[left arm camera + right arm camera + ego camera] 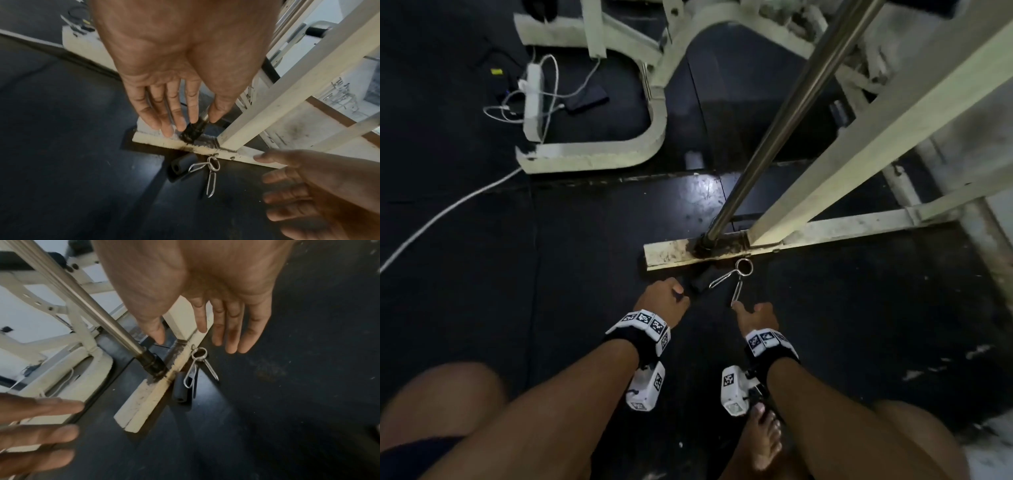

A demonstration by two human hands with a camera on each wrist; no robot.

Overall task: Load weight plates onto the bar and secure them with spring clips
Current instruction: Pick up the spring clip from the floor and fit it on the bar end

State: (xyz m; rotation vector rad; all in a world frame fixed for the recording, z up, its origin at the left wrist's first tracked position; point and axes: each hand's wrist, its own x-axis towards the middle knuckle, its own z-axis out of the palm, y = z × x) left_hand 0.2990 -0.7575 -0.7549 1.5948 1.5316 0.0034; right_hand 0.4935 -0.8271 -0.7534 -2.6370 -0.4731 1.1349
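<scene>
shiny wire spring clip (matt rubber floor)

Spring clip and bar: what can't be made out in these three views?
- Weight plates: none in any view, so loading progress cannot be judged.
- Bar: upper end cut off by the head view's top edge.
- Spring clip: one handle lies over a black tube; contact unclear.
- Left hand fingers: foreshortened in the head view; blurred at the right wrist view's edge.
- Right hand: fingers hidden behind its own back in the head view.
</scene>
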